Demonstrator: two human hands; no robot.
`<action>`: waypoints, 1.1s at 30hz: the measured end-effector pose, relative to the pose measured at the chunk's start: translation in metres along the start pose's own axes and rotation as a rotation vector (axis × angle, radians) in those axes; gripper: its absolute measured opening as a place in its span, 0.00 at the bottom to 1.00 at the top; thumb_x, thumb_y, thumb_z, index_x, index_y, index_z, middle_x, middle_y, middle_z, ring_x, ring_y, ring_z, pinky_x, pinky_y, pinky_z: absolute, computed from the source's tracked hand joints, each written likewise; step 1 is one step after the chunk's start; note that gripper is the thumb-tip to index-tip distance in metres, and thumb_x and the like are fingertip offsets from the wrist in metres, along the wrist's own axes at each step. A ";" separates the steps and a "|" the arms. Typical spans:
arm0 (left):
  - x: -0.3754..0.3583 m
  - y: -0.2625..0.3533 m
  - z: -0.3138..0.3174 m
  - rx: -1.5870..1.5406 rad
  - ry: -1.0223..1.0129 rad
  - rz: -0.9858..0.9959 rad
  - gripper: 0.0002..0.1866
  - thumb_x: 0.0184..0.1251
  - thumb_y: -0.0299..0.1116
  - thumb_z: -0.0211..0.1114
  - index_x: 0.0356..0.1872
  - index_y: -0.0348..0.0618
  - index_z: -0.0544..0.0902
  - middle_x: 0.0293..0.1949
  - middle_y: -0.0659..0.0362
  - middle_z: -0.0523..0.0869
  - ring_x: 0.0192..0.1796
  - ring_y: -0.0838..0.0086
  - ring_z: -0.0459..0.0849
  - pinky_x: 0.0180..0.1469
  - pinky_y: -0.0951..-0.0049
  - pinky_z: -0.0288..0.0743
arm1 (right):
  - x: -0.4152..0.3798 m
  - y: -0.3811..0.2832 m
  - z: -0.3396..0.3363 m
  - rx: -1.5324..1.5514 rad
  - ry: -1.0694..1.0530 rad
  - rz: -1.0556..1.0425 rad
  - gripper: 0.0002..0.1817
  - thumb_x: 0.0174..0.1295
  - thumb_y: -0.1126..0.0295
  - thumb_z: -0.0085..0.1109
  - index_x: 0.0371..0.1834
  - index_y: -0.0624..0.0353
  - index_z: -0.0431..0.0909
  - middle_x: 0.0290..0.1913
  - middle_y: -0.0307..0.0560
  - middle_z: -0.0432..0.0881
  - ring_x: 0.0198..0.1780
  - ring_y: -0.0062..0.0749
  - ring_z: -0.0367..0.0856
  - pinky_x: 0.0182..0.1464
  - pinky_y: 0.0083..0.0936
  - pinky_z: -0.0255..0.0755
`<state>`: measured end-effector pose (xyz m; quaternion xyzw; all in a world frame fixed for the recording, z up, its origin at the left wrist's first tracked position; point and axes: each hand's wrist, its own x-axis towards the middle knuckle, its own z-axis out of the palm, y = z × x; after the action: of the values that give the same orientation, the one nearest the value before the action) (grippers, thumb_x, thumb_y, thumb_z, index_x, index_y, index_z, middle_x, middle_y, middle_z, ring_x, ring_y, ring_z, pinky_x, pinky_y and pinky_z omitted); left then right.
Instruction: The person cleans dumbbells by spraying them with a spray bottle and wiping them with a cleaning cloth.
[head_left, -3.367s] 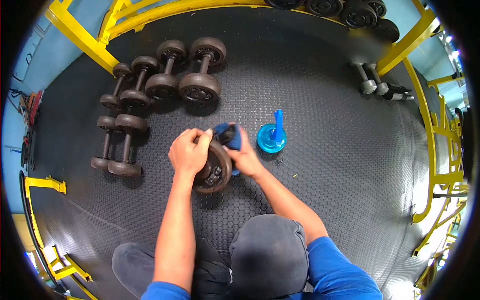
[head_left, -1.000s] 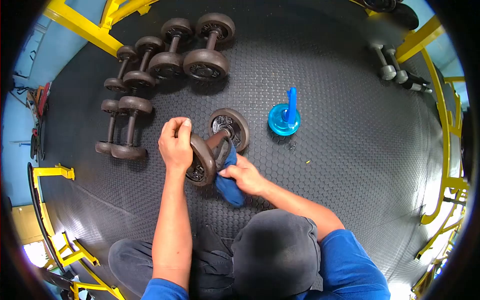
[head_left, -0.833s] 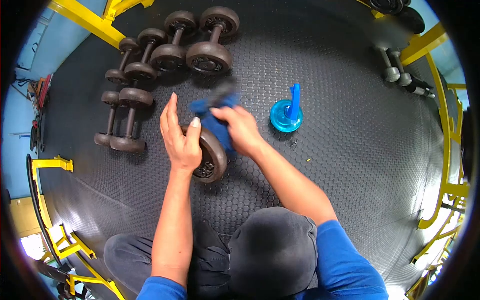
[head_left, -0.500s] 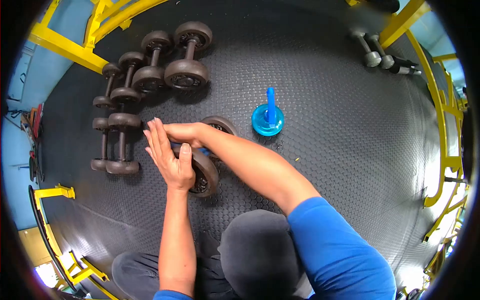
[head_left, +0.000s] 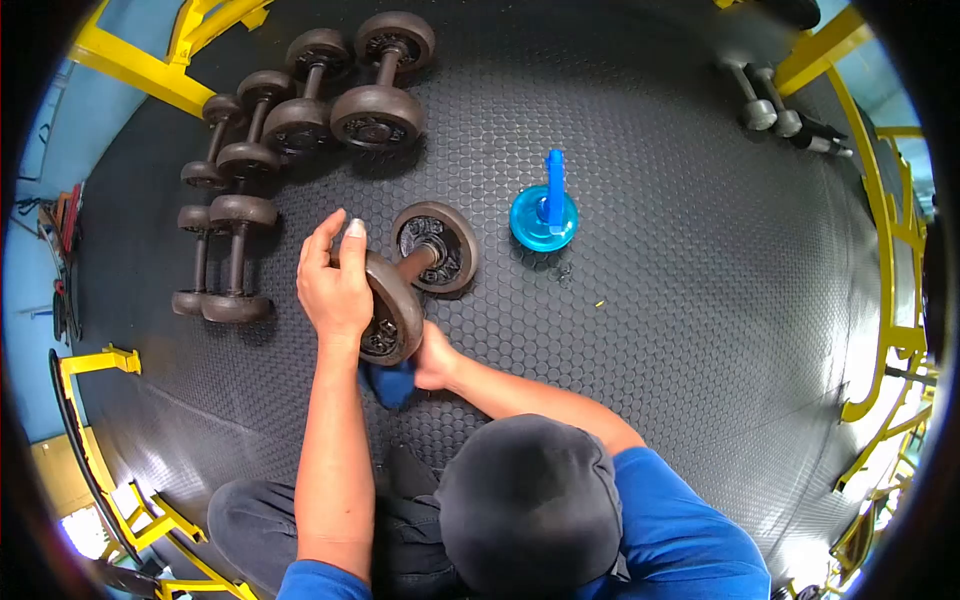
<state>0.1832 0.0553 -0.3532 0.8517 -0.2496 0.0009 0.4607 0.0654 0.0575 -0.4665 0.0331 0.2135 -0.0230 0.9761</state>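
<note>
A brown dumbbell (head_left: 416, 262) rests on the floor in front of me, its near disc leaning toward my left. My left hand (head_left: 335, 285) steadies that disc from its left side, with the thumb up by the upper rim and the fingers bent. At the disc's lower edge, my right hand (head_left: 436, 357) is closed around a blue cloth (head_left: 388, 384). The disc partly covers the cloth and the right fingers. A translucent blue jug (head_left: 543, 218) with a bright blue upright part stands beyond the dumbbell to the right.
Several more brown dumbbells (head_left: 238, 262) lie along the left and far left. Grey dumbbells (head_left: 757, 112) sit at the far right. Yellow metal frames (head_left: 885, 230) border both sides. My dark knee (head_left: 530, 500) is close in front, above black textured matting (head_left: 680, 330).
My right hand has moved with the cloth from the disc's far upper side down to its near lower edge. My left fingers have bent, and the dumbbell shows more fully.
</note>
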 end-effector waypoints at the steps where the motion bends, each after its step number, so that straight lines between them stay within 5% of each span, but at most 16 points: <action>1: -0.003 0.007 0.000 0.037 -0.027 0.009 0.20 0.67 0.46 0.66 0.50 0.42 0.86 0.46 0.51 0.87 0.46 0.61 0.86 0.50 0.66 0.77 | 0.005 -0.001 0.004 -0.088 0.062 0.097 0.16 0.69 0.61 0.54 0.50 0.61 0.81 0.48 0.47 0.86 0.48 0.32 0.83 0.56 0.34 0.75; 4: -0.001 0.021 -0.001 0.099 -0.088 0.018 0.14 0.62 0.43 0.68 0.32 0.41 0.87 0.33 0.52 0.87 0.38 0.59 0.86 0.45 0.64 0.77 | 0.022 -0.015 -0.033 -0.226 -0.006 0.198 0.19 0.72 0.58 0.54 0.52 0.62 0.82 0.49 0.47 0.86 0.48 0.31 0.82 0.54 0.35 0.75; 5: 0.003 0.027 -0.004 0.116 -0.135 -0.048 0.14 0.61 0.43 0.68 0.28 0.40 0.86 0.31 0.52 0.86 0.37 0.58 0.86 0.43 0.64 0.76 | -0.023 -0.047 0.022 -0.725 0.276 0.075 0.19 0.72 0.58 0.52 0.49 0.64 0.84 0.48 0.47 0.86 0.46 0.32 0.83 0.53 0.34 0.76; 6: 0.003 0.027 -0.001 0.119 -0.108 -0.048 0.16 0.60 0.43 0.68 0.25 0.39 0.84 0.28 0.52 0.84 0.33 0.58 0.85 0.40 0.62 0.76 | -0.047 -0.074 0.038 -0.912 0.261 -0.003 0.20 0.72 0.59 0.50 0.46 0.66 0.84 0.48 0.48 0.86 0.45 0.31 0.83 0.52 0.33 0.76; 7: 0.005 0.026 -0.001 0.128 -0.093 -0.019 0.15 0.60 0.42 0.68 0.25 0.39 0.83 0.27 0.52 0.83 0.32 0.58 0.84 0.38 0.62 0.75 | -0.062 -0.107 0.030 -1.753 0.098 -0.337 0.19 0.70 0.61 0.50 0.42 0.67 0.85 0.46 0.48 0.87 0.45 0.31 0.84 0.52 0.31 0.76; 8: 0.005 0.025 -0.003 0.115 -0.088 0.005 0.15 0.60 0.41 0.68 0.25 0.38 0.83 0.26 0.52 0.83 0.31 0.58 0.84 0.37 0.62 0.74 | -0.090 -0.127 0.083 -1.572 0.348 -0.276 0.16 0.67 0.65 0.50 0.47 0.65 0.82 0.44 0.50 0.87 0.44 0.36 0.85 0.53 0.33 0.76; 9: 0.004 0.025 -0.005 0.101 -0.091 0.034 0.14 0.59 0.40 0.68 0.25 0.38 0.83 0.26 0.51 0.82 0.31 0.58 0.84 0.35 0.63 0.74 | -0.087 -0.122 0.080 -1.002 0.193 -0.539 0.23 0.64 0.63 0.54 0.62 0.59 0.77 0.51 0.52 0.85 0.55 0.43 0.82 0.63 0.37 0.72; 11: -0.002 0.017 -0.009 0.068 -0.110 0.071 0.14 0.58 0.39 0.68 0.24 0.37 0.82 0.25 0.51 0.81 0.29 0.58 0.83 0.34 0.64 0.73 | -0.060 -0.122 0.066 -1.515 0.021 -0.977 0.30 0.57 0.68 0.58 0.66 0.61 0.71 0.60 0.57 0.79 0.60 0.47 0.79 0.65 0.42 0.69; 13: -0.009 0.009 -0.015 0.044 -0.117 0.092 0.12 0.57 0.35 0.67 0.23 0.36 0.80 0.23 0.51 0.79 0.27 0.60 0.80 0.32 0.65 0.72 | -0.031 -0.110 0.053 -2.037 -0.278 -0.987 0.36 0.50 0.70 0.60 0.68 0.62 0.70 0.65 0.58 0.75 0.67 0.49 0.72 0.73 0.46 0.60; 19: -0.014 -0.014 -0.032 -0.116 -0.135 0.101 0.09 0.56 0.30 0.65 0.21 0.36 0.77 0.21 0.53 0.77 0.26 0.63 0.78 0.31 0.66 0.70 | 0.003 -0.103 0.036 -2.612 -0.161 -1.084 0.27 0.50 0.71 0.60 0.58 0.59 0.74 0.62 0.55 0.77 0.69 0.46 0.71 0.78 0.49 0.48; 25: -0.027 -0.016 -0.039 -0.051 -0.087 0.147 0.10 0.54 0.31 0.66 0.20 0.38 0.77 0.21 0.52 0.78 0.26 0.59 0.79 0.32 0.63 0.71 | -0.032 -0.085 0.021 -2.530 0.183 -1.220 0.29 0.40 0.68 0.64 0.52 0.55 0.77 0.65 0.45 0.76 0.72 0.39 0.68 0.74 0.49 0.54; 29: -0.024 -0.013 -0.038 -0.047 -0.069 0.094 0.10 0.54 0.32 0.66 0.20 0.38 0.77 0.21 0.52 0.78 0.27 0.59 0.79 0.33 0.63 0.71 | -0.069 -0.070 -0.023 -2.425 0.224 -0.984 0.25 0.35 0.69 0.67 0.43 0.53 0.78 0.57 0.45 0.81 0.68 0.38 0.72 0.63 0.44 0.62; 30: -0.022 -0.011 -0.039 -0.034 -0.087 0.089 0.10 0.55 0.31 0.65 0.20 0.38 0.77 0.21 0.53 0.78 0.28 0.59 0.79 0.34 0.63 0.71 | -0.079 -0.064 -0.018 -2.242 0.469 -0.825 0.23 0.39 0.73 0.65 0.45 0.58 0.79 0.54 0.49 0.83 0.63 0.43 0.77 0.63 0.42 0.66; 31: -0.019 -0.013 -0.037 -0.045 -0.091 0.088 0.10 0.55 0.31 0.65 0.20 0.38 0.77 0.21 0.53 0.78 0.28 0.59 0.79 0.34 0.63 0.71 | -0.084 -0.065 -0.015 -2.249 0.480 -0.824 0.23 0.39 0.73 0.65 0.45 0.58 0.79 0.54 0.49 0.83 0.63 0.43 0.77 0.63 0.42 0.66; 33: -0.012 -0.017 -0.034 -0.054 -0.128 0.210 0.08 0.59 0.29 0.62 0.25 0.34 0.78 0.23 0.55 0.78 0.27 0.70 0.78 0.33 0.70 0.70 | -0.094 -0.072 -0.005 -1.528 0.750 -0.821 0.24 0.46 0.77 0.59 0.52 0.64 0.77 0.53 0.56 0.83 0.57 0.47 0.81 0.62 0.38 0.71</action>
<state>0.1875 0.0950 -0.3502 0.8065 -0.3662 -0.0121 0.4639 -0.0264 -0.0112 -0.4353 -0.6880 0.4659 -0.2066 0.5166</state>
